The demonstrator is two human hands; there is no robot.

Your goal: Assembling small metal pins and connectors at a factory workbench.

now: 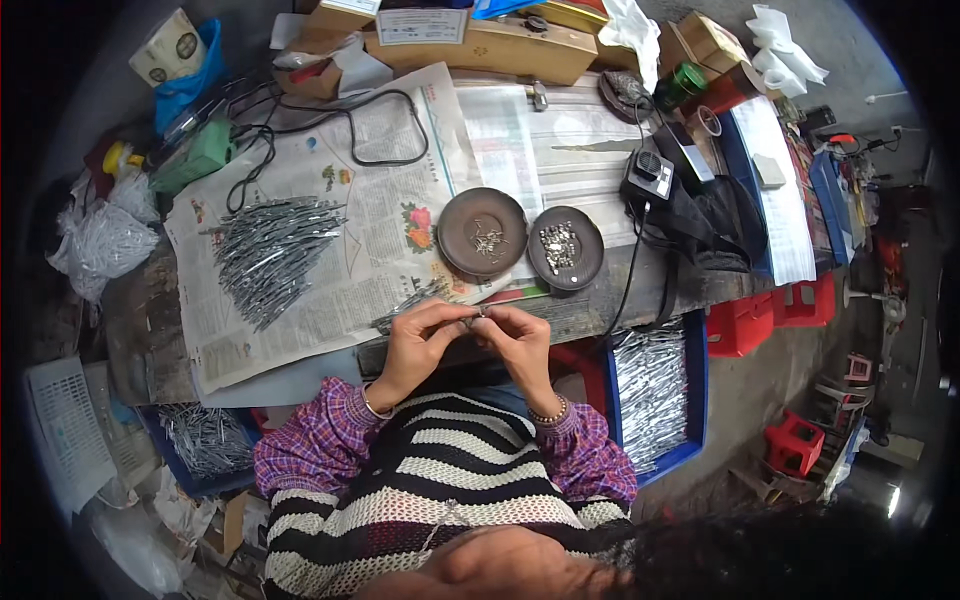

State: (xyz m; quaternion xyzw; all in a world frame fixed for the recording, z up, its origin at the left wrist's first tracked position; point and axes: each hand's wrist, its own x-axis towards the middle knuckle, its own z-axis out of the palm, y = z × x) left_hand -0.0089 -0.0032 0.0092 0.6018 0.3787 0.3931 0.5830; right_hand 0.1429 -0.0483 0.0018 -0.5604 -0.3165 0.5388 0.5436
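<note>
My left hand (420, 342) and my right hand (520, 345) meet at the table's near edge, thumbs and fingertips pinched together. Between them is something small and greyish, mostly hidden by the fingers. Just beyond, a dark round dish (462, 212) holds thin small metal pins. Beside it on the right, a smaller dark dish (592, 262) contains tiny shiny metal pieces. A few slim metal strips (418, 298) lie on the newspaper (370, 225) by my left hand. Farther left spreads a large pile of similar slim metal strips (275, 255).
Blue bins of metal strips stand below the table, one at right (697, 390), one at left (195, 487). A black cable (385, 162) loops across the newspaper. A small black device (648, 178) with a cord sits at right. Cardboard boxes (490, 50) line the back.
</note>
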